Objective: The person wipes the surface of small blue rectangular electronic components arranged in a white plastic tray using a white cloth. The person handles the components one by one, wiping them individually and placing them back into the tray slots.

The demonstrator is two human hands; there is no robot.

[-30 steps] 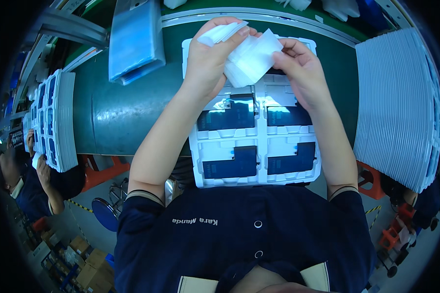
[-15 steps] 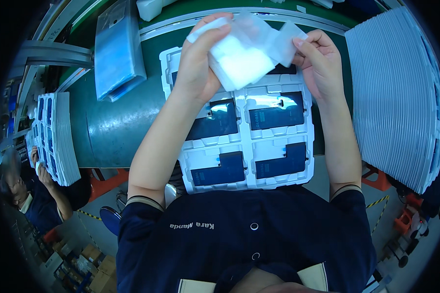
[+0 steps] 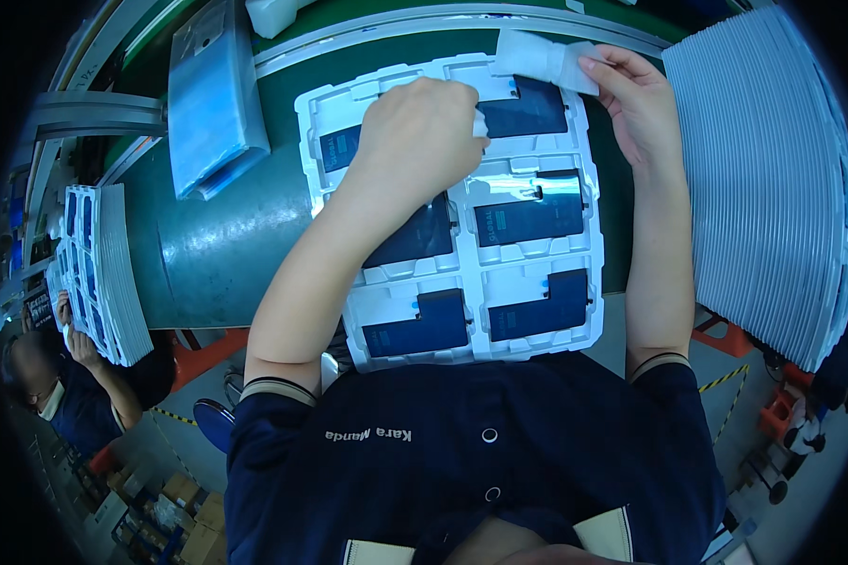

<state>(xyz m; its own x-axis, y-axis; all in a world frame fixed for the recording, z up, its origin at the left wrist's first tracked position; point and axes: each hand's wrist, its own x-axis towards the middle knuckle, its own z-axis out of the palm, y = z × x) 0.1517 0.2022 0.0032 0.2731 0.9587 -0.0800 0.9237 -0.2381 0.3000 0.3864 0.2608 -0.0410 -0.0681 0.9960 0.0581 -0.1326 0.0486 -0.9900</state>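
Six dark, L-shaped flat packs (image 3: pixel 539 307) lie in the pockets of a white moulded tray (image 3: pixel 476 325), two across and three deep, each with its notch toward the tray's far left corner. The tray rests on the green surface (image 3: pixel 217 273), its near edge jutting past the near edge of that surface toward the person. Over the far left part of the tray, the left hand (image 3: pixel 419 137) is curled with its back upward; a scrap of white wad (image 3: pixel 481 123) shows beside its knuckles, so the fingers are closed around it, though whether they touch the packs beneath is hidden. Beyond the tray's far right corner, the right hand (image 3: pixel 639 105) pinches one end of a thin white sheet (image 3: pixel 545 60) between thumb and fingers, narrow and tight, the sheet's free end reaching over the tray's far edge. A tall stack of white trays (image 3: pixel 758 188) stands along the right edge of the surface, and a smaller stack (image 3: pixel 122 273) at the left edge, where a co-worker's hands (image 3: pixel 83 347) are near it. A bluish clear plastic sleeve (image 3: pixel 215 108) lies toward the far left corner.
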